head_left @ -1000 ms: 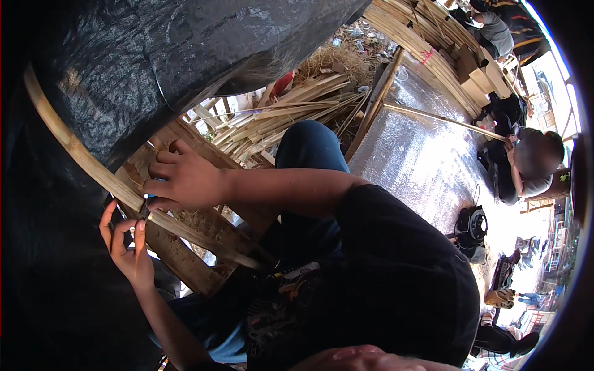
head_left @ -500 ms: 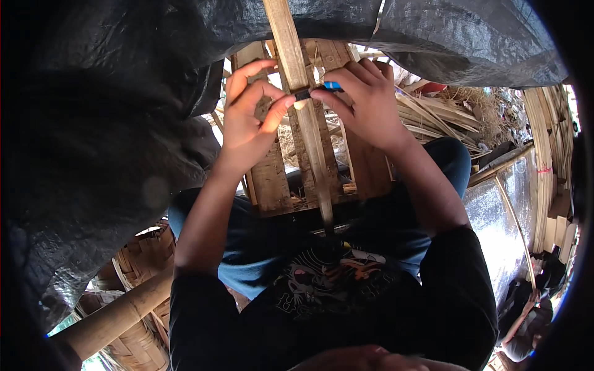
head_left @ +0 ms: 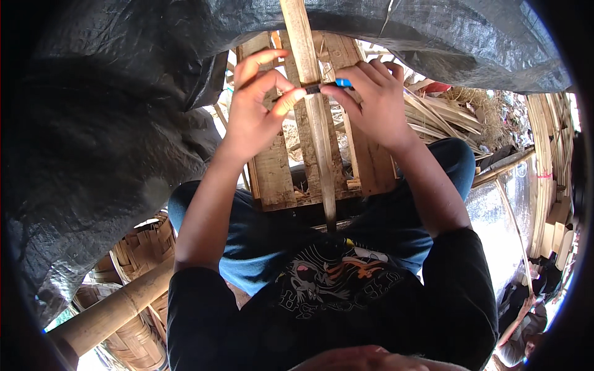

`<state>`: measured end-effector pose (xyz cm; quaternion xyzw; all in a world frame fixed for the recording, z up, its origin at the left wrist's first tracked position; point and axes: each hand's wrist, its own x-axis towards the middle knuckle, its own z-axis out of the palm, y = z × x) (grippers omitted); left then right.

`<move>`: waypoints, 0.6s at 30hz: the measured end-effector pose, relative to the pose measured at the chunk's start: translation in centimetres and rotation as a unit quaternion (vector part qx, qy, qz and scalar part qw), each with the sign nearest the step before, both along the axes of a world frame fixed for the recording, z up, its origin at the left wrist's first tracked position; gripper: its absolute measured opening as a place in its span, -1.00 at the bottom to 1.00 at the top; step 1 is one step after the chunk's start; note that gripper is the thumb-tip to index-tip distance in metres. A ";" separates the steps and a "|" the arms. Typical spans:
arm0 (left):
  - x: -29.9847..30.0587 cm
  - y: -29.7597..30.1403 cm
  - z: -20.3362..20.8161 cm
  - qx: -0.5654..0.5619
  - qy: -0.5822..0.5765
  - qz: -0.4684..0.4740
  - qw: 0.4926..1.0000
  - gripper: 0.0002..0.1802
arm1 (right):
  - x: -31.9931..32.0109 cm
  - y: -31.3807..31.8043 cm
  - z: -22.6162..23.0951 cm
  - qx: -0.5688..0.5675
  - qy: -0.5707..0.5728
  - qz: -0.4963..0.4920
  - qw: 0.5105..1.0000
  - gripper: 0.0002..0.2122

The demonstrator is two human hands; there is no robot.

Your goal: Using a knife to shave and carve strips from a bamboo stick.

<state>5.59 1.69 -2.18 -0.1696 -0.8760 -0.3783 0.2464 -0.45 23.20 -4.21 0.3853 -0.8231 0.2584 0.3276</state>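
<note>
A long pale bamboo strip [head_left: 318, 133] runs from the far edge down toward my lap, over a slatted wooden board [head_left: 272, 179]. Across it lies a small dark tool with a blue end [head_left: 314, 89]; its exact kind is hard to make out. My right hand [head_left: 377, 102] grips the blue end with curled fingers, its thumb pressing close to the strip's right side. On the other side, the thumb of my left hand [head_left: 257, 108] meets the tool's dark end, with the index finger bent beside it and the other fingers raised.
Black plastic sheeting [head_left: 111, 111] hangs at the left and along the far side. Split bamboo strips [head_left: 439, 117] lie in a pile beyond my right arm. A thick bamboo pole [head_left: 117, 309] and woven baskets [head_left: 133, 337] stand lower left. Another person [head_left: 523, 331] shows at the lower right.
Both hands and the tool have shifted slightly to the right and away, partly along with the view. A pale bit just below the tool on the strip no longer shows.
</note>
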 end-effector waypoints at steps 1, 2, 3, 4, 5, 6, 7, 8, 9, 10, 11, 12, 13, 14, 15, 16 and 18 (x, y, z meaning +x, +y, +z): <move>-0.4 -0.3 0.5 -0.005 0.008 0.008 1.000 -0.81 | -0.5 -0.2 0.4 -0.002 0.012 0.003 1.000 -0.76; -0.5 -0.5 0.8 -0.010 0.013 0.016 1.000 -0.81 | -0.6 -0.4 0.6 -0.004 0.022 0.005 1.000 -0.76; -0.5 -0.5 0.8 -0.006 0.000 0.018 1.000 -0.80 | -0.6 -0.4 0.6 -0.009 0.012 0.004 1.000 -0.76; -0.1 -0.5 0.5 -0.005 -0.002 0.018 1.000 -0.80 | 0.0 -0.3 0.3 -0.008 0.010 0.004 1.000 -0.76; 0.0 -0.5 0.3 -0.009 -0.012 0.005 1.000 -0.80 | 0.3 -0.1 0.0 -0.002 0.000 0.000 1.000 -0.76; 0.0 -0.5 0.0 -0.014 -0.023 -0.008 1.000 -0.80 | 0.5 -0.1 -0.2 0.005 -0.010 -0.004 1.000 -0.76; 0.0 -0.5 -0.1 -0.006 -0.026 -0.005 1.000 -0.81 | 0.4 -0.3 -0.2 -0.001 -0.002 -0.005 1.000 -0.76; 0.0 -0.5 0.0 -0.005 -0.027 -0.005 1.000 -0.81 | 0.3 -0.3 -0.2 0.000 -0.002 -0.004 1.000 -0.76; -0.1 -0.6 0.2 -0.014 -0.018 0.001 1.000 -0.81 | -0.1 -0.4 -0.2 -0.003 0.010 -0.001 1.000 -0.76; -0.3 -0.7 0.5 -0.024 -0.009 0.008 1.000 -0.81 | -0.4 -0.4 -0.1 -0.006 0.023 0.002 1.000 -0.75; -0.4 -0.6 0.7 -0.036 0.014 0.013 0.999 -0.79 | -0.5 -0.6 0.1 -0.016 0.029 -0.002 0.999 -0.75; -0.1 -0.5 0.5 -0.036 0.013 0.014 0.999 -0.79 | -0.1 -0.5 -0.2 -0.016 0.029 -0.001 0.999 -0.75; 0.5 -0.4 0.0 -0.027 -0.005 0.009 1.000 -0.79 | 0.5 -0.3 -0.8 -0.009 0.015 -0.005 1.000 -0.75; 0.5 -0.3 -0.2 -0.017 -0.020 0.003 1.000 -0.79 | 0.6 -0.2 -0.9 0.000 0.005 -0.009 1.000 -0.75; 0.4 -0.4 -0.1 -0.017 -0.018 -0.003 1.000 -0.80 | 0.5 -0.3 -0.7 -0.005 0.013 0.000 1.000 -0.76; 0.1 -0.5 0.2 -0.017 -0.014 -0.003 1.000 -0.80 | 0.2 -0.4 -0.4 -0.005 0.016 0.000 1.000 -0.76; 0.1 -0.7 0.5 -0.021 -0.012 0.005 1.000 -0.80 | 0.1 -0.6 -0.4 -0.011 0.011 -0.001 1.000 -0.75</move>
